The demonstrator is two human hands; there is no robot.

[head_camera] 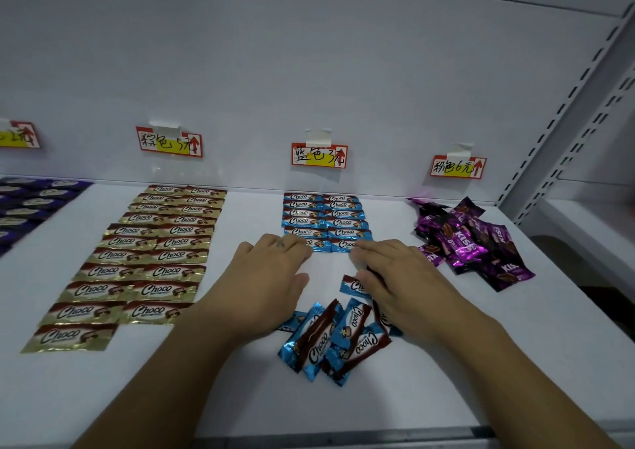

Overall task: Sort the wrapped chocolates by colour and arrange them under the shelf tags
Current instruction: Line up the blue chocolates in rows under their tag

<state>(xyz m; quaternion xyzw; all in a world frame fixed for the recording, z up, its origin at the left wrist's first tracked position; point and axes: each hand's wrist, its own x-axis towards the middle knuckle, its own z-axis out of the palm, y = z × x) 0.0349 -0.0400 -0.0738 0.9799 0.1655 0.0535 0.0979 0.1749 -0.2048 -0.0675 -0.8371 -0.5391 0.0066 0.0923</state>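
Blue foil-wrapped chocolates [324,220] lie in two neat columns at the frame's centre under a red and yellow paper tag [319,156], and a loose pile [335,340] of the same blue chocolates lies lower centre on the white shelf [481,362]. The left hand [271,270] rests flat, fingers straight, on the lowest left wrapper [318,244]; the right hand [395,277] is above the pile with blurred fingers, so its grip I cannot tell.

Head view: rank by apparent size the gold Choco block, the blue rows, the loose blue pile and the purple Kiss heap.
1. Gold Choco block, clearly largest.
2-3. Purple Kiss heap and loose blue pile: look alike; the pile is nearer and partly under the right hand, so unranked.
4. Blue rows, smallest.
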